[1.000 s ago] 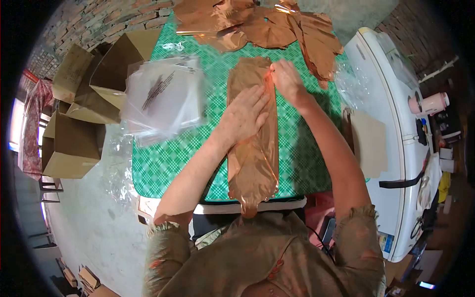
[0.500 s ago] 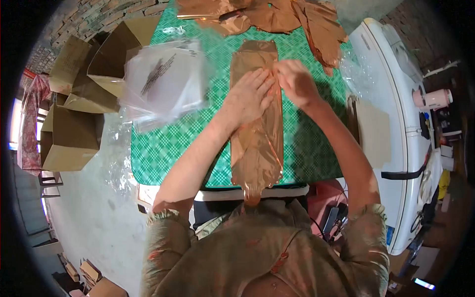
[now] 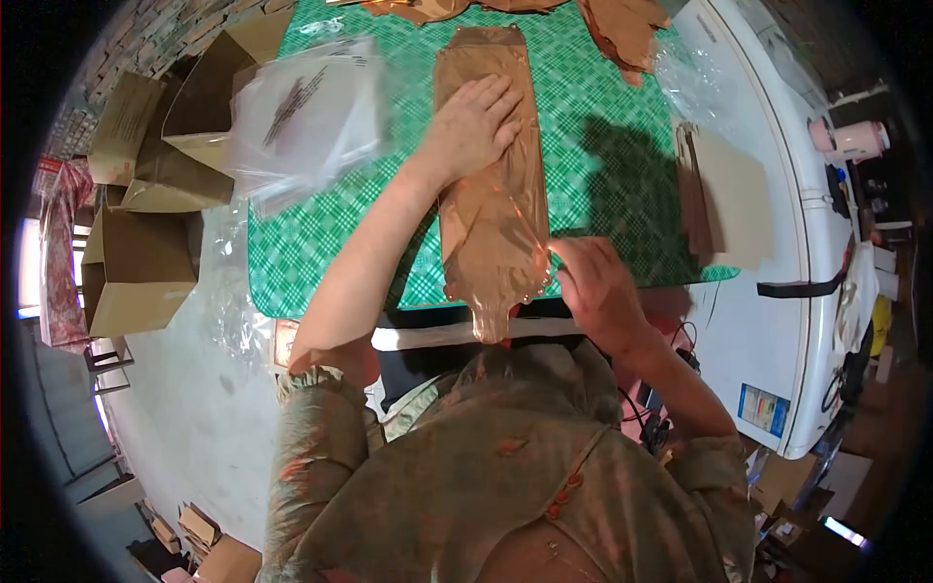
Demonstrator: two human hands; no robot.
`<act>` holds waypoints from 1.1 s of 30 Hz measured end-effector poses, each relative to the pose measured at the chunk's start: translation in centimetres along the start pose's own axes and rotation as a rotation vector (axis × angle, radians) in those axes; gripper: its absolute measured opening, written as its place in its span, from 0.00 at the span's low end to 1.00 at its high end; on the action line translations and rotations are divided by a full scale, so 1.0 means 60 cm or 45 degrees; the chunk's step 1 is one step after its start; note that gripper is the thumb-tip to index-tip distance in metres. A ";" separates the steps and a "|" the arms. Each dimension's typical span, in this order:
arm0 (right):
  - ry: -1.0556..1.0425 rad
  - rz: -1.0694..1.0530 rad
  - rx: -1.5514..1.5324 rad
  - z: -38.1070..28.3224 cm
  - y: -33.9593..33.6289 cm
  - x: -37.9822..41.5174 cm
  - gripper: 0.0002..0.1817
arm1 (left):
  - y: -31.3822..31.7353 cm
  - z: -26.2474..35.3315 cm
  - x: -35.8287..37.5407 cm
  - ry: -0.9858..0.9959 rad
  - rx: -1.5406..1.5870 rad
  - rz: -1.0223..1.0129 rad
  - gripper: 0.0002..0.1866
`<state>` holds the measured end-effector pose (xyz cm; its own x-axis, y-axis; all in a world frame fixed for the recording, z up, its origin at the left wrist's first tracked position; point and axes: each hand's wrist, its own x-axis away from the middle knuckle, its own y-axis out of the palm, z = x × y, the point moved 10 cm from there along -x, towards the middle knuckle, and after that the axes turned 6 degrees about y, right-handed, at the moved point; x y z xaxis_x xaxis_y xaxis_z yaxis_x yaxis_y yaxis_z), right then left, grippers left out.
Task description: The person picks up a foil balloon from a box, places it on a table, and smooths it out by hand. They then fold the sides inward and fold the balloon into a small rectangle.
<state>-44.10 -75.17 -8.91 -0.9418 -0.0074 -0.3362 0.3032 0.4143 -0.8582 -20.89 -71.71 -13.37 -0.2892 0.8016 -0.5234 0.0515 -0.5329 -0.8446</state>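
Observation:
A long flat piece covered in shiny, sheer brown material (image 3: 486, 233) lies lengthwise on the green checked tablecloth (image 3: 603, 117). Its narrow tab reaches past the near table edge, and small bead-like points line its ends. My left hand (image 3: 468, 126) rests flat on its upper half, fingers stretched out. At its near right edge, my right hand (image 3: 595, 290) has thumb and forefinger pinched on the brown material, the other fingers curled. More crumpled brown material (image 3: 622, 37) lies at the far side of the table.
A stack of clear plastic bags (image 3: 306, 117) sits on the left of the table. Open cardboard boxes (image 3: 146, 262) stand farther left. Cardboard sheets (image 3: 724, 194) lie at the right edge, beside a white refrigerator (image 3: 777, 321).
My right hand has come down along the right edge from the upper part to the near corner. My left hand stays flat on the brown piece. The whole view has shifted slightly.

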 end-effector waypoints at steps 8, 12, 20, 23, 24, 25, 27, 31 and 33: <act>-0.137 -0.006 0.273 -0.053 0.015 0.054 0.30 | 0.009 -0.006 0.001 0.020 -0.020 0.003 0.29; -0.253 0.113 0.212 -0.055 0.026 0.034 0.21 | 0.006 -0.005 -0.001 0.000 -0.018 -0.020 0.29; -0.305 0.249 0.010 -0.074 0.024 0.030 0.14 | 0.004 -0.004 -0.001 0.034 -0.019 0.025 0.30; -0.169 0.382 -0.164 -0.057 0.010 0.019 0.14 | 0.002 -0.003 0.000 0.039 -0.026 0.037 0.30; -0.144 0.347 -0.201 -0.053 0.005 0.013 0.14 | 0.004 -0.004 0.001 0.042 -0.027 0.042 0.30; -0.043 0.314 -0.264 -0.046 0.000 0.005 0.13 | 0.009 -0.005 0.001 0.063 -0.034 0.022 0.30; 0.158 0.247 -0.387 -0.035 -0.005 -0.003 0.11 | 0.013 -0.004 -0.001 0.104 -0.047 -0.019 0.29; 0.193 0.279 -0.383 -0.021 -0.023 -0.021 0.06 | 0.004 -0.002 0.001 0.061 -0.001 0.006 0.29; 0.291 0.172 -0.590 -0.010 -0.021 -0.029 0.04 | 0.001 -0.002 0.001 0.061 0.020 0.023 0.29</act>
<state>-42.92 -75.15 -7.04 -0.9220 0.2512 -0.2946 0.3769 0.7567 -0.5343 -20.81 -71.69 -13.47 -0.2422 0.8037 -0.5436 0.0410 -0.5513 -0.8333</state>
